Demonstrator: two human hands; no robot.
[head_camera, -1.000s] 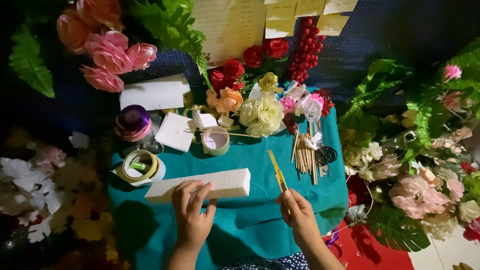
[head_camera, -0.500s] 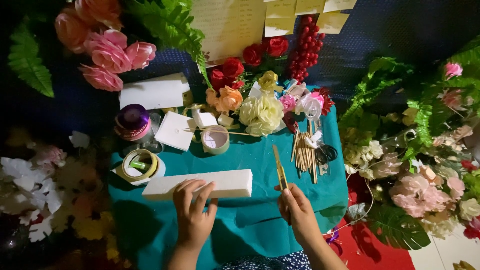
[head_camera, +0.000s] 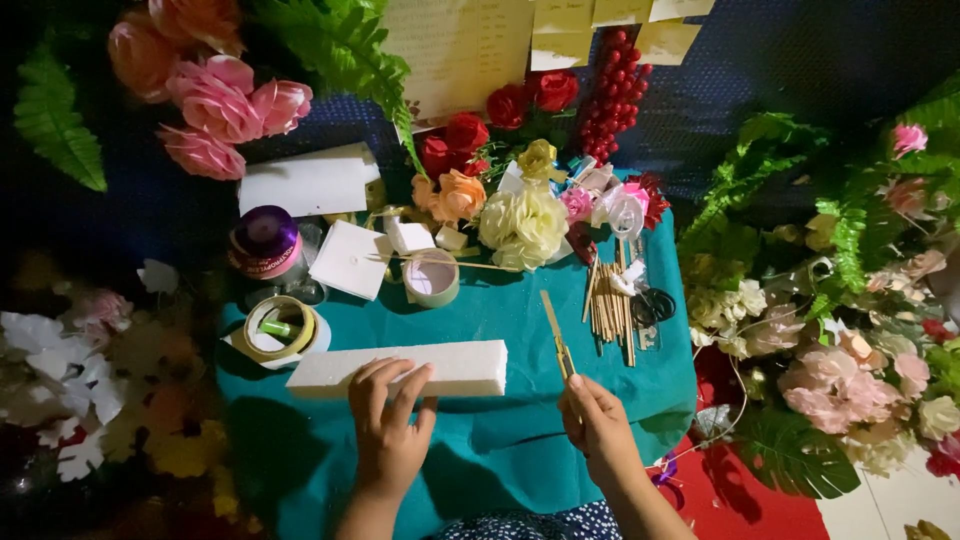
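A long white foam block lies across the teal cloth. My left hand rests on its near edge, fingers spread over the top. My right hand is just right of the block and grips a thin yellowish cutter that points up and away from me. The blade's tip is free of the foam.
Behind lie a bundle of wooden sticks, scissors, a pale tape roll, a purple ribbon spool, a yellow tape roll and foam pieces. Artificial flowers and leaves surround the cloth on all sides.
My right hand has shifted slightly left toward the foam block with the cutter. My left hand stays on the block.
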